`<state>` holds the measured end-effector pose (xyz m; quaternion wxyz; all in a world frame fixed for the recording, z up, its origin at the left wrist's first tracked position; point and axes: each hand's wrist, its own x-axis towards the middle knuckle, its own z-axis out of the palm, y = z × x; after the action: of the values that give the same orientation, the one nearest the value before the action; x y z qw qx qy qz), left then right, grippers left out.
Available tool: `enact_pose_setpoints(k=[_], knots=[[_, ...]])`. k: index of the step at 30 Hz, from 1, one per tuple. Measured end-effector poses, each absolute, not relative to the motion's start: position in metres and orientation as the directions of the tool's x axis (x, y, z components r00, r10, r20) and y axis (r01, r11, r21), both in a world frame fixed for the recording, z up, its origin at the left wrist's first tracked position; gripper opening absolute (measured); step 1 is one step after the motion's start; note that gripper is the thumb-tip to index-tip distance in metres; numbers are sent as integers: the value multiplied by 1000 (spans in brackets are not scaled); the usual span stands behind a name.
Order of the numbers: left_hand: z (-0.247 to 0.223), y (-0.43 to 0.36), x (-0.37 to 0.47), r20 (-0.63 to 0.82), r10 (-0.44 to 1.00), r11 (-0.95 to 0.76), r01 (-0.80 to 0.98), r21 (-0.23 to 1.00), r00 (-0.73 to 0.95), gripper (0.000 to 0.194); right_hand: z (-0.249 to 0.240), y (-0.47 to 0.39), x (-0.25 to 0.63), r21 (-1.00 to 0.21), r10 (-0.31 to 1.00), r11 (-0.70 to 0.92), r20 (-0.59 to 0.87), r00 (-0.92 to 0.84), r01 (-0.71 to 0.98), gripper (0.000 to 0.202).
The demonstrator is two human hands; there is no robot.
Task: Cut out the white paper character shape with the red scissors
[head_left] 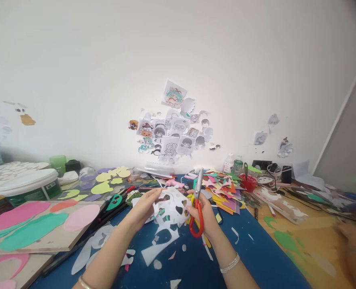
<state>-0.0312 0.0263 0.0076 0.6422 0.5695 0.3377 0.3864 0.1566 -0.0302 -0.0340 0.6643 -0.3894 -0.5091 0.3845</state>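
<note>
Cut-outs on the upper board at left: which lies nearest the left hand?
The pale pink oval, rightmost of the group; the magenta, teal and orange cut-outs lie farther from the left hand.

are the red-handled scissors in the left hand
No, the red-handled scissors are in the right hand, while the left hand holds the white cut-out paper.

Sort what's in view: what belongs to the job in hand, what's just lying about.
In hand:
- white paper, left hand
- scissors, right hand

Seemingly just lying about:
- tub
- red bowl
- coloured paper
- clear bottle
</note>
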Motion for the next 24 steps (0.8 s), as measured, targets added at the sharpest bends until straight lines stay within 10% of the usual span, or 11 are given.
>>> enact_pose_setpoints(k=[5,17,24], knots=[[5,25,-29,-156,884,258,-183,949,440,47,-34,-32,157,-913,918,389,372,140,-122,40],[0,36,-38,101,828,197,-456,868,551,20,-27,-36,159,-939,935,335,323,144,-72,36],[3,27,-32,202,786,-3,-324,946,584,60,-34,-28,158,-904,916,380,338,215,-199,39]])
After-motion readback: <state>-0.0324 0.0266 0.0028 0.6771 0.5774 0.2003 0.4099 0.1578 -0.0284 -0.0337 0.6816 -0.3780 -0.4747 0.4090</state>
